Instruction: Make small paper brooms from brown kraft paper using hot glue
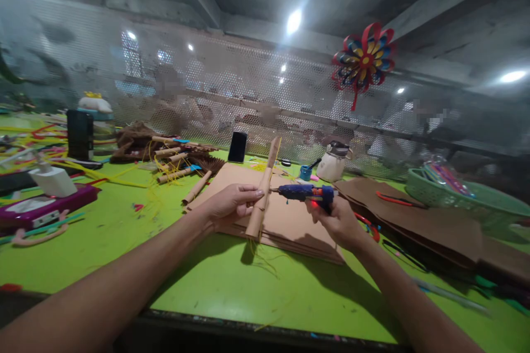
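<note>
My left hand (232, 204) is closed around a long brown paper roll (261, 193) that stands tilted, its lower end resting on a stack of brown paper sheets (290, 220). My right hand (337, 220) grips a blue hot glue gun (304, 193) with an orange trigger. The gun's nozzle points left and touches the side of the roll near its middle. Thin yellow strands hang from the roll's lower end.
More paper rolls (178, 165) and brown fibre lie at the back left on the green table (124, 248). A dark phone (237, 146) leans on the mesh screen. A white jar (331, 164), a green basket (455, 193), red-handled scissors (393, 198) and a purple box (41, 207) are around.
</note>
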Action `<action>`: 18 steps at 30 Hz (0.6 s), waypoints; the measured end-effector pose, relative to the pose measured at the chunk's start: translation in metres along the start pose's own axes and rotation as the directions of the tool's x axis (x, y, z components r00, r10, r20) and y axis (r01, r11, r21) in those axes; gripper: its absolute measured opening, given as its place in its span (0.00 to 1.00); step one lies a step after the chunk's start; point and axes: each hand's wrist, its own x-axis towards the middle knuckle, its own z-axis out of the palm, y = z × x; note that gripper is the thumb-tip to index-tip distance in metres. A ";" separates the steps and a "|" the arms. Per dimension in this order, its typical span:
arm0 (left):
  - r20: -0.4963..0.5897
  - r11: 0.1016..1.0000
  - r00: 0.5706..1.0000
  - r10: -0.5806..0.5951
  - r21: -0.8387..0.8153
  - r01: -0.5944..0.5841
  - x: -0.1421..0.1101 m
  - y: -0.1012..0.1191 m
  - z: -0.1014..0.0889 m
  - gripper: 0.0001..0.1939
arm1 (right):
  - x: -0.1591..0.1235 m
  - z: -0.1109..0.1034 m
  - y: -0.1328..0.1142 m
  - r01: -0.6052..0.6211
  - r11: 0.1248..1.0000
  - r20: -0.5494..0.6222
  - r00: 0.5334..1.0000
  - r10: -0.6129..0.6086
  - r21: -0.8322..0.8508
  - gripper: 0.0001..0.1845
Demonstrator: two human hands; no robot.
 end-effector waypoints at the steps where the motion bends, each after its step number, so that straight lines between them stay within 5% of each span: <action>1: 0.007 1.000 1.000 -0.002 0.000 0.002 -0.001 0.000 0.001 0.14 | 0.000 0.000 -0.001 0.011 1.000 0.003 1.000 -0.011 -0.028 0.10; 18: 0.030 1.000 0.999 0.019 0.004 -0.019 -0.001 0.001 -0.001 0.11 | -0.007 -0.011 -0.012 0.076 0.993 0.183 0.981 -0.057 -0.096 0.10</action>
